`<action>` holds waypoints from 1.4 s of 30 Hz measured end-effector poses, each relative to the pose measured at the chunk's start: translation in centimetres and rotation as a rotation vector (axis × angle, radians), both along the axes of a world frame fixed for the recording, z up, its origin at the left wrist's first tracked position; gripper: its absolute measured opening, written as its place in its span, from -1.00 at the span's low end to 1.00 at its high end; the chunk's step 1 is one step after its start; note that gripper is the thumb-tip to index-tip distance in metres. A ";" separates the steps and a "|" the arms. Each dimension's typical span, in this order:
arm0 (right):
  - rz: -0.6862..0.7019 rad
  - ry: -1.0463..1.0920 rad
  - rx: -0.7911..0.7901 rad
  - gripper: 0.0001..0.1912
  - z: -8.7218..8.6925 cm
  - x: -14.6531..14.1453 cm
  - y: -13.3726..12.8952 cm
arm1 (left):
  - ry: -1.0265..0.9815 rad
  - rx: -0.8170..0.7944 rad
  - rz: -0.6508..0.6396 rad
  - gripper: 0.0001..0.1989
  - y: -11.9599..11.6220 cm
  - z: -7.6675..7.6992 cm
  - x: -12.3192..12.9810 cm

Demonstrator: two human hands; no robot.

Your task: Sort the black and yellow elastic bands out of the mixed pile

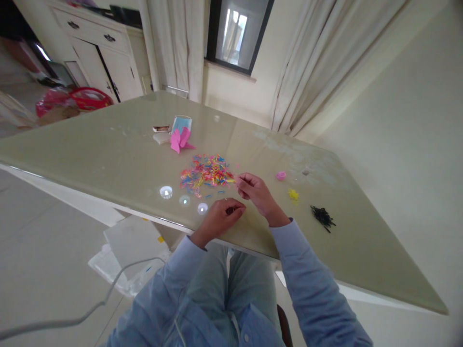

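Note:
A loose pile of small, thin coloured pieces [208,172], in pink, yellow, blue and orange, lies in the middle of the table; they look like little bands or clips, too small to tell. At the pile's right edge my right hand [255,190] is closed in a pinch, its fingertips beside a thin yellow piece [230,181]. Whether it grips anything is unclear. Nearer the table's front edge, my left hand [222,215] rests with fingers curled and thumb against them. What it may hold is hidden.
Right of my hands lie a small pink bunch [281,176], a yellow bunch [292,194] and a black bunch of thin strips [322,218]. Behind the pile are pink folded paper [181,140], a blue face mask [182,123] and a small case [161,128]. A grey cable [90,312] runs at lower left.

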State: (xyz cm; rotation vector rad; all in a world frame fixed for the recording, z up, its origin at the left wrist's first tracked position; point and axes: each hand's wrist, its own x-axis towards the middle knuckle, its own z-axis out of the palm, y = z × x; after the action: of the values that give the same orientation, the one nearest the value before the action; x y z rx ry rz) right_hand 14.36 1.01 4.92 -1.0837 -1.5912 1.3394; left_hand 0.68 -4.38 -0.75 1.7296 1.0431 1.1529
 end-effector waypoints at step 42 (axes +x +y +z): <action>-0.588 -0.815 0.407 -0.79 -3.9 21.1 -2.0 | 0.175 -0.071 0.155 -0.71 -0.2 0.3 -0.5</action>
State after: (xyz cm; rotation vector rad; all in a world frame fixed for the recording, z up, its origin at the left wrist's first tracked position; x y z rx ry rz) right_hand 35.43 -1.03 1.05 -1.7584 -1.7589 0.1476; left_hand 0.18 -4.56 -0.45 1.7416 1.3290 1.0586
